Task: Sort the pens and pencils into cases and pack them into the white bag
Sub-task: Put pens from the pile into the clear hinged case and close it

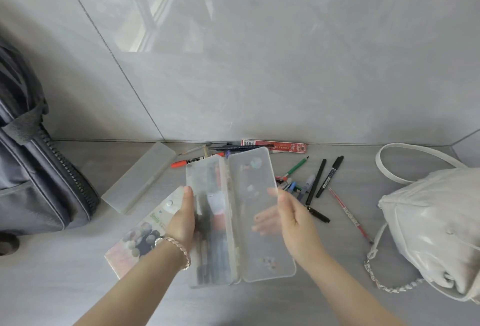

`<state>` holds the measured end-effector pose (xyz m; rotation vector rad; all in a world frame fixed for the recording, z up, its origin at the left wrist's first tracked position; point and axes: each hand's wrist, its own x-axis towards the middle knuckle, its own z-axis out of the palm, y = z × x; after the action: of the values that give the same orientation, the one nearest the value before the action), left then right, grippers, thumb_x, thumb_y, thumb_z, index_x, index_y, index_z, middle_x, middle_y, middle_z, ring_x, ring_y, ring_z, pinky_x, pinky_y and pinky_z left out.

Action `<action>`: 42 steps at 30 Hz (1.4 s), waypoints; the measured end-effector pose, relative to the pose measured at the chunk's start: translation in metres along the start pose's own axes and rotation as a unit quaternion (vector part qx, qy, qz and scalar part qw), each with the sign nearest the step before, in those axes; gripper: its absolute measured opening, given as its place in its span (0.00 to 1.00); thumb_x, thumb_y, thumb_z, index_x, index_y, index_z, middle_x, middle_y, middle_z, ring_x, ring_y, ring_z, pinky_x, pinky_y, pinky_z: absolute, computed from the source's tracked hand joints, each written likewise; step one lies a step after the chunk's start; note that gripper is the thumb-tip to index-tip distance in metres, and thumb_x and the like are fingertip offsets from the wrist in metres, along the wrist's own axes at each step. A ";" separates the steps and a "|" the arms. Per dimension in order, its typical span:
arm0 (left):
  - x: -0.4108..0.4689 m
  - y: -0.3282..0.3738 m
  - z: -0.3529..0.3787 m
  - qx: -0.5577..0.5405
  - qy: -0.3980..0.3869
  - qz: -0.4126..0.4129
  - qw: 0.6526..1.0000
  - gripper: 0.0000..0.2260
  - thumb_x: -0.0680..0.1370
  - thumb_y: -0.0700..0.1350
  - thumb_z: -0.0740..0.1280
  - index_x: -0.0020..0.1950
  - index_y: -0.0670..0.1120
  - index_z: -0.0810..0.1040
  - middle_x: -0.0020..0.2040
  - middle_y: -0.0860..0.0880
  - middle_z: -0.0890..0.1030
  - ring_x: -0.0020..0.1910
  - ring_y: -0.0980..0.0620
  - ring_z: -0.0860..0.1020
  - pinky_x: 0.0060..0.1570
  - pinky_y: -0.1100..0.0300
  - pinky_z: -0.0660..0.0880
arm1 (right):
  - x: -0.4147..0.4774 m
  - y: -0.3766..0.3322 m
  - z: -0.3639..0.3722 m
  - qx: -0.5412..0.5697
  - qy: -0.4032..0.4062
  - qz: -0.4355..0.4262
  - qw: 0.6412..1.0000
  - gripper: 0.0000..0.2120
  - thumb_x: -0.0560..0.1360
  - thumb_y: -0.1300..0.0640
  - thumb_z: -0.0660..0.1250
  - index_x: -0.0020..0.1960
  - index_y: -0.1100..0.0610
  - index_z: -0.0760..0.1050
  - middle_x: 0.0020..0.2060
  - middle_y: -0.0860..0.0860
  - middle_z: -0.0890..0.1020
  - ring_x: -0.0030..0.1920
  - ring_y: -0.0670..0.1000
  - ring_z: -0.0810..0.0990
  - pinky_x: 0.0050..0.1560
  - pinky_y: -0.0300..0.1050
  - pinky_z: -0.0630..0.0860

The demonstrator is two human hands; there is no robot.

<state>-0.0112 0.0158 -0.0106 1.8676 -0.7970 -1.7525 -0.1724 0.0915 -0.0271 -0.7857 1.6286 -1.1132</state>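
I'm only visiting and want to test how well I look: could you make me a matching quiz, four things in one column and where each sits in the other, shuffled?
Things:
1. open clear case
2. closed clear case
3. white bag
4. red box

Places:
A. against the wall
B. held by the left hand and right hand
C. far right, chain strap showing
D. lying nearest the grey bag

Pairs: 1-B, 2-D, 3-C, 4-A.
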 end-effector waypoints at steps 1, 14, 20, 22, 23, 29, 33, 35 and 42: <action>0.001 0.000 0.000 0.041 0.027 0.016 0.999 0.31 0.78 0.62 0.50 0.69 0.40 0.67 0.68 0.40 0.71 0.68 0.41 0.68 0.70 0.51 0.62 | 0.003 0.007 -0.002 0.006 -0.015 0.028 0.999 0.12 0.80 0.48 0.50 0.52 0.45 0.72 0.39 0.53 0.86 0.43 0.55 0.84 0.49 0.51 0.79; 0.014 0.009 0.020 0.149 0.102 0.095 0.979 0.27 0.80 0.57 0.47 0.67 0.40 0.70 0.50 0.49 0.72 0.49 0.49 0.69 0.50 0.64 0.59 | 0.146 0.033 -0.117 -0.394 0.208 0.161 0.881 0.22 0.75 0.57 0.64 0.63 0.68 0.63 0.58 0.66 0.74 0.59 0.64 0.74 0.54 0.52 0.72; 0.008 0.013 0.031 0.129 0.087 0.087 0.984 0.26 0.80 0.56 0.48 0.68 0.41 0.69 0.63 0.43 0.75 0.58 0.46 0.70 0.51 0.63 0.58 | 0.165 0.032 -0.107 -0.458 0.148 0.169 0.860 0.22 0.73 0.59 0.67 0.61 0.69 0.65 0.58 0.64 0.76 0.59 0.62 0.75 0.53 0.49 0.73; 0.007 0.013 0.031 0.128 0.080 0.078 0.985 0.26 0.80 0.56 0.48 0.68 0.41 0.69 0.67 0.42 0.71 0.65 0.44 0.68 0.53 0.61 0.59 | 0.166 0.031 -0.111 -0.464 0.136 0.166 0.859 0.18 0.73 0.61 0.66 0.59 0.69 0.68 0.56 0.65 0.77 0.57 0.62 0.76 0.52 0.49 0.74; 0.007 0.012 0.030 0.131 0.080 0.076 0.985 0.26 0.80 0.56 0.48 0.68 0.41 0.69 0.65 0.42 0.73 0.64 0.44 0.69 0.53 0.62 0.59 | 0.165 0.031 -0.113 -0.470 0.129 0.164 0.858 0.16 0.73 0.61 0.66 0.57 0.70 0.70 0.55 0.65 0.78 0.57 0.62 0.77 0.51 0.49 0.74; 0.008 0.002 0.027 0.134 0.086 0.050 0.986 0.27 0.80 0.57 0.48 0.67 0.39 0.70 0.48 0.47 0.73 0.52 0.48 0.66 0.56 0.59 0.61 | 0.148 0.039 -0.117 -0.432 0.125 0.151 0.880 0.18 0.71 0.61 0.70 0.56 0.69 0.70 0.53 0.65 0.79 0.55 0.61 0.78 0.49 0.47 0.73; 0.006 0.000 0.027 0.144 0.087 0.052 0.984 0.26 0.80 0.57 0.47 0.67 0.41 0.70 0.52 0.47 0.68 0.52 0.49 0.64 0.52 0.59 0.58 | 0.139 0.023 -0.116 -0.376 0.138 0.085 0.912 0.08 0.70 0.64 0.68 0.48 0.65 0.74 0.47 0.62 0.80 0.49 0.61 0.78 0.44 0.46 0.70; 0.006 -0.002 0.024 0.154 0.089 0.059 0.982 0.26 0.80 0.56 0.47 0.67 0.40 0.69 0.53 0.47 0.69 0.51 0.51 0.63 0.51 0.60 0.57 | 0.131 -0.006 -0.109 -0.328 0.150 0.019 0.933 0.04 0.71 0.65 0.66 0.45 0.61 0.73 0.42 0.59 0.78 0.42 0.57 0.76 0.38 0.42 0.67; 0.006 -0.009 0.028 0.156 0.073 0.064 0.983 0.25 0.80 0.57 0.47 0.62 0.40 0.71 0.51 0.45 0.73 0.50 0.47 0.69 0.51 0.59 0.61 | 0.040 -0.086 -0.017 -0.124 -0.042 -0.121 0.984 0.10 0.72 0.65 0.66 0.46 0.51 0.74 0.31 0.45 0.75 0.27 0.39 0.70 0.30 0.30 0.67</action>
<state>-0.0376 0.0201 -0.0233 2.0634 -1.1610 -1.4570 -0.2025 0.0298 0.0405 -1.2040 1.6504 -1.0373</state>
